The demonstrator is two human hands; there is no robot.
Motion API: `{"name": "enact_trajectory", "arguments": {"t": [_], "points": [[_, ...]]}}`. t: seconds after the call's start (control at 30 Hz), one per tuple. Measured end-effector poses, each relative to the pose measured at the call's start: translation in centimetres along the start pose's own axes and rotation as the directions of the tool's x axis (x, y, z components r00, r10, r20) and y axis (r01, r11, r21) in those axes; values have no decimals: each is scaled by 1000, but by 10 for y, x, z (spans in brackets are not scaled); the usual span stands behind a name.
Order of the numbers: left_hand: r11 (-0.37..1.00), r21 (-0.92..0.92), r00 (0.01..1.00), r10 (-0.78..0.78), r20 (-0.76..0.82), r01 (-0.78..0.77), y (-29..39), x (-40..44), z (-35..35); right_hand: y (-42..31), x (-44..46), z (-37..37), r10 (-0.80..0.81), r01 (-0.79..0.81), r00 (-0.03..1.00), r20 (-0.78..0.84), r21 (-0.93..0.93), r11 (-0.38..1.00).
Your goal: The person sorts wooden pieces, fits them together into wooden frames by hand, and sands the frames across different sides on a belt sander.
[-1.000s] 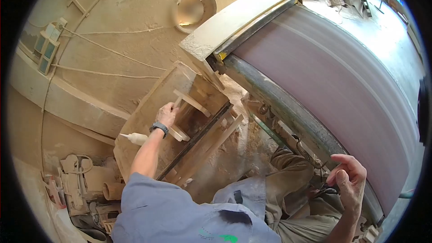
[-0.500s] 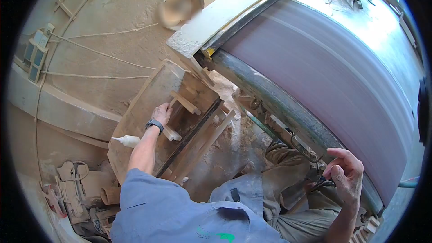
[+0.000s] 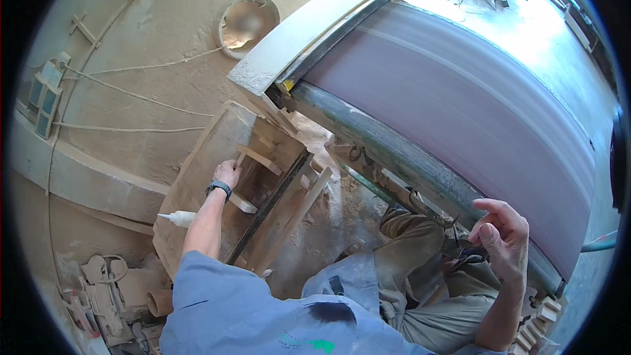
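Note:
On the left, my left hand [image 3: 227,174], with a watch on its wrist, reaches over a dusty wooden tray-like stand [image 3: 197,154]. Its fingers are closed on the near end of a small wooden piece [image 3: 242,157], partly hidden by the hand. Against this lies a pale wooden bar [image 3: 261,160], and another wooden block [image 3: 243,204] rests just below the hand. A white glue bottle [image 3: 182,218] with a pointed tip lies beside my forearm. My right hand [image 3: 505,240] is raised at the near edge of the sanding belt [image 3: 460,112], fingers bent and apart, holding nothing visible.
The wide belt looks blurred, and a metal roller [image 3: 394,138] runs along its near edge. A pale cover [image 3: 315,26] caps its far-left end. Cords and a switch box [image 3: 46,98] hang on the dusty wall. Small wooden pieces [image 3: 536,329] are stacked at lower right.
The whole view has shifted a little, moving the machine left in the picture. My left hand stays at the wooden piece, and my right hand keeps nearly the same pose.

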State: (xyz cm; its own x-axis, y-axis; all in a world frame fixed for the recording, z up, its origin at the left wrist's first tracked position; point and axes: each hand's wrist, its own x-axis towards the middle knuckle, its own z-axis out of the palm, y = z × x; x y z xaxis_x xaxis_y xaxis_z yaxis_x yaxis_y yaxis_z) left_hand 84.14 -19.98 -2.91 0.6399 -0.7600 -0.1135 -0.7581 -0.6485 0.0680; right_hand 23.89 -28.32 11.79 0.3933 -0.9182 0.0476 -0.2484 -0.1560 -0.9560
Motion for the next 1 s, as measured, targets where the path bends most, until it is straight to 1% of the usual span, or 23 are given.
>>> {"name": "enact_trajectory", "arguments": {"t": [0.17,0.2,0.23,0.27,0.3,0.33,0.37,0.4,0.43,0.47,0.5,0.53,0.57,0.63,0.7,0.73,0.77,0.83,0.87,0.9,0.93,0.97,1.0], "points": [[997,10,997,74,-37,-73,-13,9,11,-6,-4,0,27,-27,1000,-9,-6,1000],[999,10,999,43,-9,-43,-17,14,15,-7,-6,-2,42,-43,998,-51,-25,999],[999,-32,1000,7,1,-7,-13,12,14,-7,-7,-2,12,-14,1000,-22,-65,998],[1000,-8,1000,-2,3,2,-7,9,11,-7,-10,-4,-5,5,1000,-3,-108,994],[992,-61,994,109,-25,-110,-21,12,19,-6,-16,-5,-34,31,999,-34,-93,995],[995,-1,995,98,-5,-98,-21,12,17,-5,-23,-5,-59,53,996,-72,-84,995],[982,-159,995,97,-38,-102,-37,20,31,-2,-33,-7,-61,54,991,-123,-59,997],[965,-218,989,145,-15,-144,-55,32,43,1,-45,-9,-64,59,982,-176,-35,998],[961,-37,962,274,9,-273,-118,83,77,5,-61,-9,-73,80,964,-255,17,997],[918,-309,968,246,-44,-247,-88,58,66,10,-79,-9,-83,111,939,-334,65,992],[960,-148,970,243,21,-237,-66,42,45,16,-102,-9,-81,119,908,-412,68,991],[963,-153,974,227,3,-224,-92,63,65,17,-126,-10,-47,104,876,-480,92,990],[936,-145,947,317,-42,-320,-109,81,78,18,-155,-9,-7,66,830,-558,86,994],[873,-156,883,470,18,-462,-28,112,96,18,-215,-5,66,-19,726,-684,76,997],[794,-174,797,600,73,-582,41,130,121,14,-272,5,48,36,401,-915,69,997],[754,-183,752,652,96,-631,70,134,131,15,-303,11,44,-93,232,-972,23,995],[718,-193,712,693,112,-669,94,135,139,16,-334,12,-89,-184,134,-987,-113,976],[658,-209,648,752,121,-724,132,131,143,26,-395,18,-200,-367,-231,-952,-105,924],[631,-214,622,774,116,-745,149,127,139,31,-423,26,-208,-382,-259,-943,-98,919],[607,-215,600,793,107,-765,164,122,132,37,-450,34,-196,-410,-484,-853,23,912],[585,-220,580,809,94,-781,178,116,125,45,-474,42,-193,-405,-677,-710,141,903],[564,-226,562,823,80,-794,190,110,119,58,-496,54,-201,-405,-691,-694,141,903],[547,-232,549,833,64,-804,199,103,113,75,-517,70,-164,-457,-698,-697,257,852]]}}
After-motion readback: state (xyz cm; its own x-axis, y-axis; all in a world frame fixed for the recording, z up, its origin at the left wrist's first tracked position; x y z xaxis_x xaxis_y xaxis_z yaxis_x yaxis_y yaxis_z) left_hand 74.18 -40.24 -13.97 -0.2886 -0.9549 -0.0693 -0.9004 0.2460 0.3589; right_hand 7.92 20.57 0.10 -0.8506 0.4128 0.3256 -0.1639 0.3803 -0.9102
